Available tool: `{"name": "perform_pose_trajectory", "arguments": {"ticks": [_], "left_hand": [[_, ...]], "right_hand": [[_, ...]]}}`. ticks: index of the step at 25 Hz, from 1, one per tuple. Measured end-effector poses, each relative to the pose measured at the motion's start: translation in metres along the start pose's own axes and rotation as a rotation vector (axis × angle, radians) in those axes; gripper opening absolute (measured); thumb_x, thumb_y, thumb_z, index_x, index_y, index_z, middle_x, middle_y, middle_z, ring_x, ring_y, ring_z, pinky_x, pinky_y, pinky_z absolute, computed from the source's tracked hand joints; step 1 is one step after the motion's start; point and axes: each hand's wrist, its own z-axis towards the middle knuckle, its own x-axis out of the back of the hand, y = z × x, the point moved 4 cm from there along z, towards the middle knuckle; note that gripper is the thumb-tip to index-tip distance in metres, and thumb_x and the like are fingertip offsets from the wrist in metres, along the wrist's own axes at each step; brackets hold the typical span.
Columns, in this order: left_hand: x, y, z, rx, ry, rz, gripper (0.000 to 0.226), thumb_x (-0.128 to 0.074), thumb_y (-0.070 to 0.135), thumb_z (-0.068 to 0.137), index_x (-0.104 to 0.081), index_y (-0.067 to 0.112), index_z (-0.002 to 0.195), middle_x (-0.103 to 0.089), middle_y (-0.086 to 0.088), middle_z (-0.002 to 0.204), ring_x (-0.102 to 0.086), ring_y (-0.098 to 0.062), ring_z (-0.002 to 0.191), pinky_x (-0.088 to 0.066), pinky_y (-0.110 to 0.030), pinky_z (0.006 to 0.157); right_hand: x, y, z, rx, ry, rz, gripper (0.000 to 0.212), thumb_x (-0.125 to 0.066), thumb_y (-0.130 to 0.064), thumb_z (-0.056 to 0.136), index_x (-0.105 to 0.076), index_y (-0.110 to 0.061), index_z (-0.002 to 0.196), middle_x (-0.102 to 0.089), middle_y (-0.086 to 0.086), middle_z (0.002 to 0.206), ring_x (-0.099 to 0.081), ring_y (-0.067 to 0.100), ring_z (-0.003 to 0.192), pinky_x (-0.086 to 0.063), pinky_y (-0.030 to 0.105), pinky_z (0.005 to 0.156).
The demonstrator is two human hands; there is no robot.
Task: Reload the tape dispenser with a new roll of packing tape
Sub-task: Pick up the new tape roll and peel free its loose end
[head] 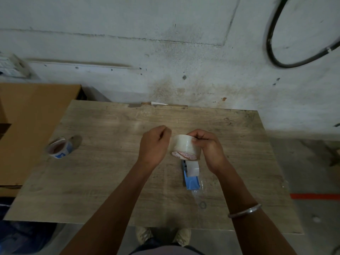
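A new roll of clear packing tape (184,146) with a red-and-white printed core is held just above the wooden table (110,181). My right hand (207,150) grips it from the right, thumb and fingers curled over its top. My left hand (154,144) is at the roll's left side with its fingers curled, and seems to pinch the tape's loose end. The blue tape dispenser (191,181) lies on the table directly below the roll, its pale roller end partly hidden under the roll.
A nearly used-up tape core (58,148) with blue-and-white print lies at the table's left. A cardboard box (27,126) stands beyond the left edge. The stained wall runs along the table's far edge, and a black cable (272,50) hangs at upper right.
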Motion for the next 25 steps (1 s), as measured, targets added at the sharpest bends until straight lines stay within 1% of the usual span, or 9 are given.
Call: {"name": "perform_pose_trajectory", "arguments": {"ticks": [2,3,4,7,10,14,18,20,25], "left_hand": [[-0.007,0.005,-0.001,-0.129,-0.148,0.042,0.009,-0.067,0.026,0.089,-0.068,0.024,0.098,-0.063,0.013,0.096,-0.055,0.002,0.091,-0.044,-0.023,0.078],[-0.011,0.007,-0.003,-0.114,-0.253,0.066,0.028,-0.070,0.036,0.087,-0.066,0.027,0.113,-0.063,0.014,0.109,-0.055,0.001,0.102,-0.046,-0.022,0.086],[-0.015,0.005,-0.005,-0.057,-0.360,0.070,0.036,-0.069,0.045,0.085,-0.065,0.028,0.117,-0.064,0.014,0.110,-0.058,0.001,0.102,-0.050,-0.025,0.086],[-0.018,0.006,-0.006,-0.029,-0.521,0.176,0.036,-0.059,0.056,0.089,-0.068,0.022,0.096,-0.070,0.003,0.085,-0.066,-0.013,0.076,-0.055,-0.043,0.072],[-0.020,0.005,-0.010,-0.048,-0.603,0.153,0.035,-0.053,0.053,0.094,-0.062,0.019,0.091,-0.064,0.001,0.077,-0.058,-0.013,0.066,-0.048,-0.037,0.062],[-0.022,0.009,-0.017,-0.073,-0.665,0.116,0.025,-0.049,0.042,0.099,-0.054,0.021,0.086,-0.054,0.006,0.074,-0.049,-0.007,0.065,-0.040,-0.030,0.061],[-0.021,0.010,-0.018,-0.121,-0.635,0.221,0.021,-0.047,0.028,0.100,-0.053,0.011,0.089,-0.054,0.000,0.075,-0.047,-0.009,0.063,-0.040,-0.031,0.059],[-0.022,0.013,-0.020,-0.144,-0.612,0.246,0.019,-0.044,0.024,0.099,-0.048,0.015,0.083,-0.051,0.002,0.074,-0.044,-0.010,0.062,-0.038,-0.031,0.058],[-0.020,0.013,-0.022,-0.152,-0.586,0.242,0.027,-0.032,0.034,0.093,-0.048,0.014,0.085,-0.051,0.000,0.076,-0.044,-0.009,0.063,-0.037,-0.027,0.059]], "right_hand": [[-0.002,-0.001,0.001,0.014,-0.009,-0.054,0.024,-0.054,-0.009,0.071,-0.073,-0.004,0.085,-0.069,0.010,0.079,-0.063,0.017,0.074,-0.049,0.025,0.065],[-0.004,-0.002,0.000,0.031,-0.022,-0.086,0.024,-0.055,-0.009,0.071,-0.073,-0.002,0.087,-0.070,0.011,0.080,-0.064,0.017,0.074,-0.049,0.026,0.067],[-0.005,-0.004,0.000,0.053,-0.042,-0.115,0.026,-0.056,-0.008,0.071,-0.073,-0.001,0.089,-0.071,0.011,0.081,-0.065,0.017,0.075,-0.050,0.025,0.067],[-0.004,-0.010,-0.003,0.087,-0.098,-0.133,0.025,-0.056,-0.003,0.069,-0.067,0.001,0.090,-0.069,0.011,0.078,-0.064,0.018,0.072,-0.050,0.025,0.064],[0.001,-0.013,-0.003,0.091,-0.103,-0.105,0.017,-0.056,0.000,0.067,-0.053,-0.007,0.082,-0.056,0.011,0.068,-0.050,0.022,0.062,-0.039,0.028,0.055],[0.001,-0.009,-0.001,0.064,-0.141,-0.062,0.017,-0.060,0.000,0.070,-0.049,-0.010,0.078,-0.054,0.019,0.072,-0.046,0.027,0.066,-0.035,0.033,0.057],[-0.002,-0.010,-0.001,0.065,-0.173,-0.108,0.015,-0.059,-0.002,0.070,-0.048,-0.008,0.079,-0.050,0.013,0.067,-0.043,0.022,0.061,-0.034,0.029,0.054],[-0.003,-0.012,0.000,0.073,-0.170,-0.151,0.016,-0.059,-0.002,0.070,-0.047,-0.010,0.077,-0.048,0.008,0.067,-0.042,0.019,0.061,-0.034,0.028,0.053],[-0.003,-0.014,-0.002,0.072,-0.147,-0.171,0.023,-0.059,-0.002,0.070,-0.041,-0.017,0.073,-0.051,0.007,0.070,-0.049,0.013,0.064,-0.040,0.024,0.055]]}}
